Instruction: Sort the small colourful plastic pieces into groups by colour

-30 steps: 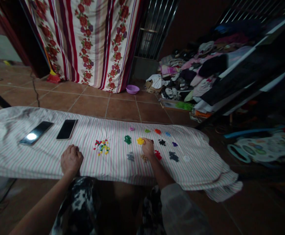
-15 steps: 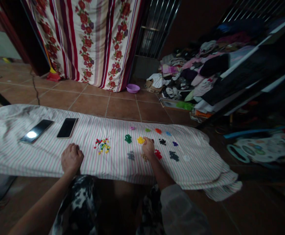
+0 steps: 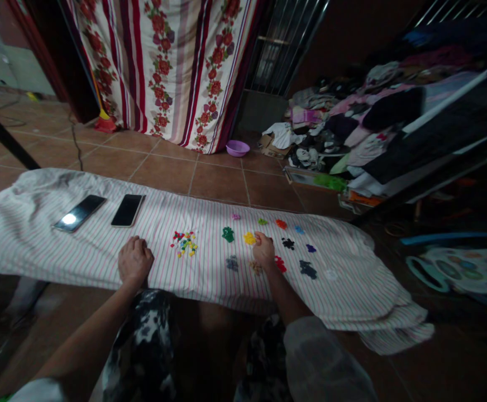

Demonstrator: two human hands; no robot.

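My right hand (image 3: 263, 250) is over the striped cloth with its fingers pinched together, the tips beside a pile of small yellow pieces (image 3: 249, 238). Whatever is between those fingertips is too small to make out. Close around it lie little piles of red pieces (image 3: 280, 264), tan pieces (image 3: 254, 267) and black pieces (image 3: 287, 243). My left hand (image 3: 135, 261) rests on the cloth with curled fingers and nothing visible in them. A mixed heap of coloured pieces (image 3: 185, 243) sits between my hands. Green pieces (image 3: 228, 234) and grey pieces (image 3: 232, 263) form piles to its right.
Two phones (image 3: 80, 214) (image 3: 128, 210) lie on the left of the striped cloth (image 3: 176, 218). Further piles include orange pieces (image 3: 281, 224) and dark grey pieces (image 3: 308, 269). Beyond are a curtain (image 3: 176, 72), a purple basin (image 3: 237, 148) and heaped clothes (image 3: 344, 123).
The whole view has shifted, so the scene sits further right. My right hand stays pinched beside the yellow pile, and my left hand keeps its place on the cloth.
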